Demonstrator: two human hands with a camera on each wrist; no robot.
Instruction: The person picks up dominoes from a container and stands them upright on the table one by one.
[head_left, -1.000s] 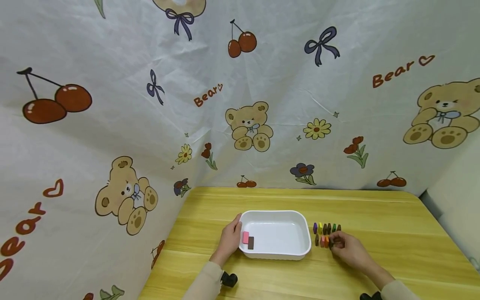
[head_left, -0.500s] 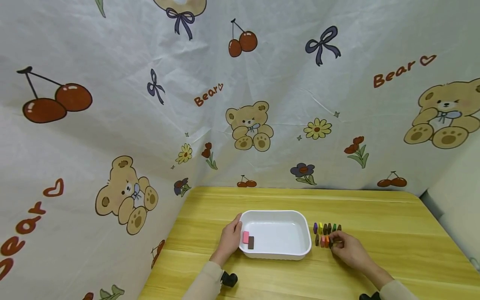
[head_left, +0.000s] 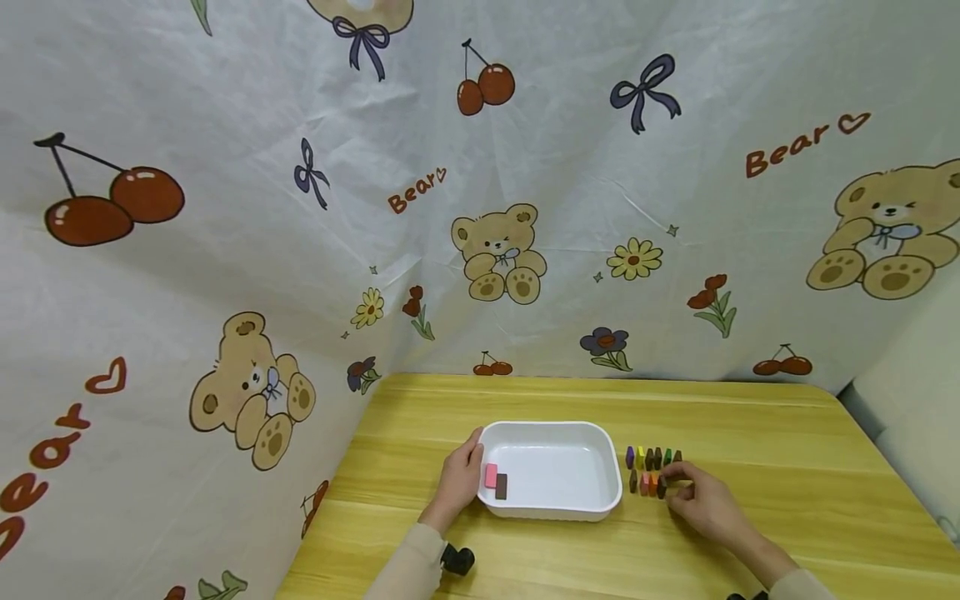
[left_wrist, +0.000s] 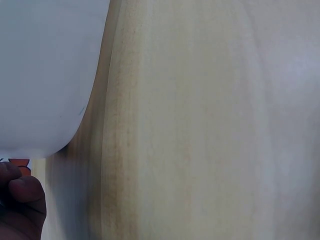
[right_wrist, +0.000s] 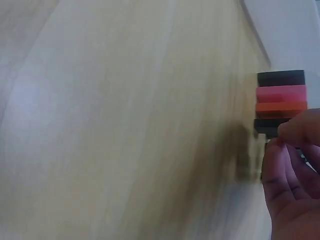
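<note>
My left hand [head_left: 460,475] holds the left side of a white rectangular tray [head_left: 551,511]; in the left wrist view its curled fingers [left_wrist: 27,192] show beside the tray's corner. A pink block [head_left: 491,475] and a dark brown block [head_left: 502,487] lie inside at the tray's left end. Right of the tray, small coloured blocks stand in two rows. At the right end of the near row, my right hand [head_left: 705,502] has its thumb and forefinger slightly parted beside a dark block [right_wrist: 267,126]. An orange block [right_wrist: 281,109] and a pink block [right_wrist: 281,93] adjoin it.
The far row includes a purple block [head_left: 630,457], a yellow block [head_left: 640,457] and a green block [head_left: 668,457]. All stand on a wood-grain table [head_left: 450,400]. A bear-printed cloth [head_left: 570,167] hangs behind and at the left.
My right hand's fingertips have parted and drawn slightly right from the dark block, which now shows more fully at the row's end. The left hand and tray keep their place.
</note>
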